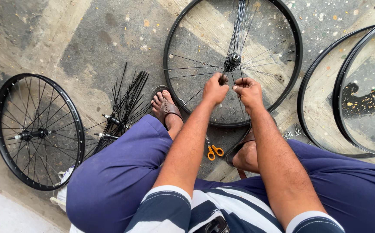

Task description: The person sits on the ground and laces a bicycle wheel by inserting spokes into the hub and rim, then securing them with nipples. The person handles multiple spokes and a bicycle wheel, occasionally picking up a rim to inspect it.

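A person sits low over a concrete floor [109, 39], knees spread, with a black bicycle rim [300, 56] lying flat between the sandalled feet. That placing keeps the hub [232, 61] straight ahead and within easy reach of both arms. The hub sits at the rim's centre with a bundle of loose spokes [239, 21] standing up and away from it, while a few spokes already fan out toward the rim wall.

The left hand [215, 89] is closed in a pinch, thumb and fingers pressed together on the near end of a thin spoke [195, 96] just below the hub. The right hand [248, 91] is curled likewise, its fingertips closed on what looks like another spoke end; the metal is too thin there to be sure. The two hands nearly touch, both just on the near side of the hub and inside the rim, seemingly so the fine ends can be steered closely.

Small orange-handled scissors [214, 151] lie on the floor between the legs, near the forearms. To the person's left lies a finished spoked wheel [80, 142], and between it and the left foot two more hubs with spokes [125, 101] splaying out. To the right, two bare rims [338, 108] lie overlapping.
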